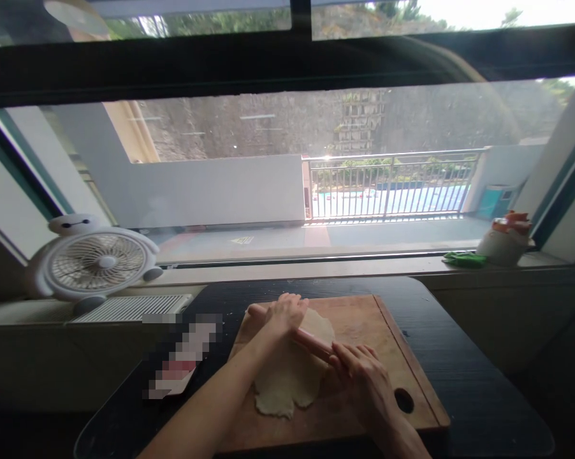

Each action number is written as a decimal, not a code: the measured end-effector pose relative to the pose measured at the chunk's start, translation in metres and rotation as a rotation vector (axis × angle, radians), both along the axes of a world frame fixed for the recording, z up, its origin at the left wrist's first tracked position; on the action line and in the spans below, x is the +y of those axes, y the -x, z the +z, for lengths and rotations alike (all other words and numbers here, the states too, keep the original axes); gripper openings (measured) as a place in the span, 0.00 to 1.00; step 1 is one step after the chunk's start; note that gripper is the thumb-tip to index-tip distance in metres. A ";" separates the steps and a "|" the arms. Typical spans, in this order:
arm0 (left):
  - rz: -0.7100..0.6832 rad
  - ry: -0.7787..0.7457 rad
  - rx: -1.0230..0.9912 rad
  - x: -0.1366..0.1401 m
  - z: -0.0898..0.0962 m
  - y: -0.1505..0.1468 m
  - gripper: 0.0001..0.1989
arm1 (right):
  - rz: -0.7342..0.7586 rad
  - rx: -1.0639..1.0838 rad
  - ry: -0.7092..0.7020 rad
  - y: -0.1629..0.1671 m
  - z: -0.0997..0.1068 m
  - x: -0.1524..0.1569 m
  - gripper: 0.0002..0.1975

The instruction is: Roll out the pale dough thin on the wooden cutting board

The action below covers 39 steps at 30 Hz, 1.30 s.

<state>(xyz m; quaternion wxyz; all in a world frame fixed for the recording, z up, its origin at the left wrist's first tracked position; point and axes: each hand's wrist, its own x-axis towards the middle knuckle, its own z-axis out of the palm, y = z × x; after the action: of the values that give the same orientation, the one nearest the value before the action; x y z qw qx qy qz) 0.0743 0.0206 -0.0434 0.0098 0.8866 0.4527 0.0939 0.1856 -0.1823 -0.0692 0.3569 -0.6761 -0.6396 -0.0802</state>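
Rolling pin (312,344) partly hidden under hands (287,312), dough (287,382) partly covered beneath

The hands (287,311) (366,370) and rolling pin (313,344) block the middle of the board (364,322). There is room on the surface (464,363) to its right. A blurry thing (187,357) blocks the left.

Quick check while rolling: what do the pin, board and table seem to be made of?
Pin: probably wood, smooth; even pinkish brown, grain not readable.
Board: wood by its look, fairly matte; warm brown with mottled tones.
Table: perhaps wood-look laminate or painted wood; black, with fine grain-like streaks and a dull sheen. I can't tell which.
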 end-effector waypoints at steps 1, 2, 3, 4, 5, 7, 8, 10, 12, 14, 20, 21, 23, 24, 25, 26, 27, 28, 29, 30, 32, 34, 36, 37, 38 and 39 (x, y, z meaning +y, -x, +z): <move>0.033 0.007 -0.005 0.005 0.000 -0.007 0.21 | 0.009 -0.003 0.023 -0.003 0.004 0.003 0.09; 0.069 0.012 -0.013 0.008 0.000 -0.012 0.22 | 0.013 -0.006 0.048 -0.006 0.008 0.006 0.09; 0.098 0.013 -0.023 0.010 0.000 -0.015 0.23 | 0.013 -0.011 0.070 -0.008 0.010 0.009 0.10; 0.112 0.011 -0.036 0.010 0.001 -0.016 0.23 | 0.009 -0.020 0.088 -0.008 0.012 0.012 0.10; 0.117 0.005 -0.049 0.008 0.001 -0.015 0.22 | 0.005 -0.031 0.102 -0.008 0.013 0.013 0.10; 0.115 -0.013 -0.071 0.000 0.002 -0.005 0.20 | 0.004 -0.063 0.112 -0.003 0.013 0.016 0.09; 0.109 -0.029 -0.080 -0.006 0.002 0.003 0.20 | 0.009 -0.079 0.109 0.001 0.012 0.016 0.08; 0.083 -0.090 -0.111 -0.021 0.000 0.023 0.19 | 0.032 -0.101 0.098 0.009 0.013 0.018 0.08; 0.042 -0.173 -0.146 -0.039 -0.003 0.048 0.19 | 0.070 -0.094 0.089 0.016 0.015 0.020 0.08; 0.010 -0.234 -0.158 -0.058 -0.006 0.073 0.19 | 0.111 -0.063 0.082 0.021 0.017 0.027 0.07; 0.050 -0.307 -0.093 -0.095 -0.013 0.131 0.18 | 0.106 -0.037 0.150 0.025 0.022 0.096 0.12; 0.053 -0.309 -0.081 -0.096 -0.013 0.136 0.18 | 0.100 -0.041 0.160 0.026 0.023 0.113 0.12; 0.055 -0.302 -0.064 -0.096 -0.015 0.144 0.18 | 0.109 -0.057 0.187 0.029 0.026 0.147 0.12; 0.056 -0.298 -0.060 -0.096 -0.016 0.146 0.18 | 0.117 -0.065 0.202 0.031 0.028 0.162 0.12; 0.057 -0.298 -0.058 -0.095 -0.017 0.148 0.18 | 0.120 -0.072 0.211 0.034 0.029 0.176 0.12; 0.059 -0.304 -0.053 -0.095 -0.018 0.150 0.18 | 0.121 -0.078 0.216 0.037 0.031 0.187 0.12; 0.065 -0.316 -0.044 -0.095 -0.019 0.151 0.18 | 0.120 -0.084 0.219 0.039 0.031 0.195 0.13; 0.072 -0.331 -0.031 -0.095 -0.020 0.152 0.18 | 0.119 -0.089 0.221 0.041 0.031 0.201 0.14; 0.078 -0.342 -0.016 -0.096 -0.021 0.153 0.19 | 0.120 -0.094 0.226 0.042 0.030 0.204 0.14; 0.083 -0.349 -0.004 -0.097 -0.021 0.153 0.19 | 0.122 -0.099 0.234 0.043 0.029 0.205 0.15; 0.087 -0.345 0.011 -0.099 -0.021 0.153 0.19 | 0.128 -0.108 0.252 0.042 0.027 0.202 0.17; 0.089 -0.327 0.017 -0.102 -0.020 0.152 0.19 | 0.132 -0.112 0.258 0.039 0.026 0.193 0.18; 0.091 -0.307 0.020 -0.106 -0.019 0.151 0.19 | 0.131 -0.111 0.251 0.036 0.025 0.179 0.19; 0.090 -0.297 0.020 -0.109 -0.019 0.150 0.19 | 0.124 -0.107 0.246 0.034 0.025 0.171 0.19; 0.087 -0.286 0.020 -0.112 -0.019 0.150 0.19 | 0.112 -0.102 0.241 0.033 0.024 0.162 0.18; 0.081 -0.275 0.020 -0.115 -0.020 0.149 0.19 | 0.098 -0.097 0.236 0.033 0.023 0.153 0.18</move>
<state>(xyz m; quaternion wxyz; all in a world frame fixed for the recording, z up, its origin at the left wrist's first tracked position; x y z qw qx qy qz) -0.0751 -0.0948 -0.0629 -0.1201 0.8616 0.4709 0.1467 0.1530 -0.0294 -0.0464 0.2470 -0.6764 -0.6936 -0.0195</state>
